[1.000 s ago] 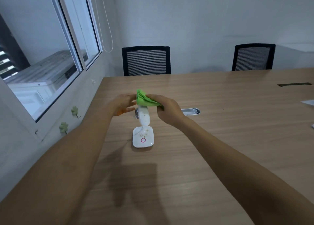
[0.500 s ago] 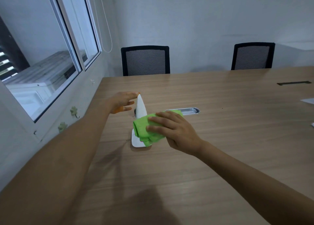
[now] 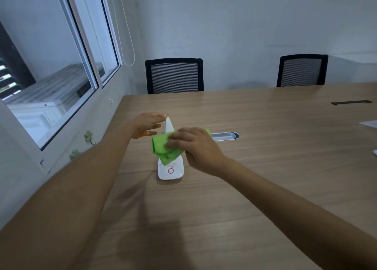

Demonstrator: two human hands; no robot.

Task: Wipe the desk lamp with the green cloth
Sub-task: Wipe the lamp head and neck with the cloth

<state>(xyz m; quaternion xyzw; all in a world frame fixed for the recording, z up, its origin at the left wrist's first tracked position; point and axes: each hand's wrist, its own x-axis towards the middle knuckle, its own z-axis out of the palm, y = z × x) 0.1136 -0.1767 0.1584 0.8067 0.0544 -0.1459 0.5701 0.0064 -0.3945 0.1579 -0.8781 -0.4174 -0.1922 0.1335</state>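
Nearest us, in the lower half of the frame, both bare forearms reach forward over the wooden bench point(image 3: 265, 167). At the centre stands the desk lamp point(image 3: 170, 170), its white base with a pink ring now uncovered; half a second ago the green cloth point(image 3: 163, 147) hid most of that base, and it has since risen onto the lamp's stem. Our right hand point(image 3: 195, 147) presses the bunched cloth against the stem, fingers point(image 3: 173, 142) curled over the fabric and gripping it. Just beyond, at centre left, our left hand point(image 3: 146, 125) stays where it was, fingers point(image 3: 157, 116) extended and close together, one fingertip resting on the lamp's pointed top. Behind the right hand a metal cable tray point(image 3: 226, 136) is set into the bench. Farthest off, two black chairs point(image 3: 174, 76) stand against the wall, with the window point(image 3: 51, 76) at upper left.
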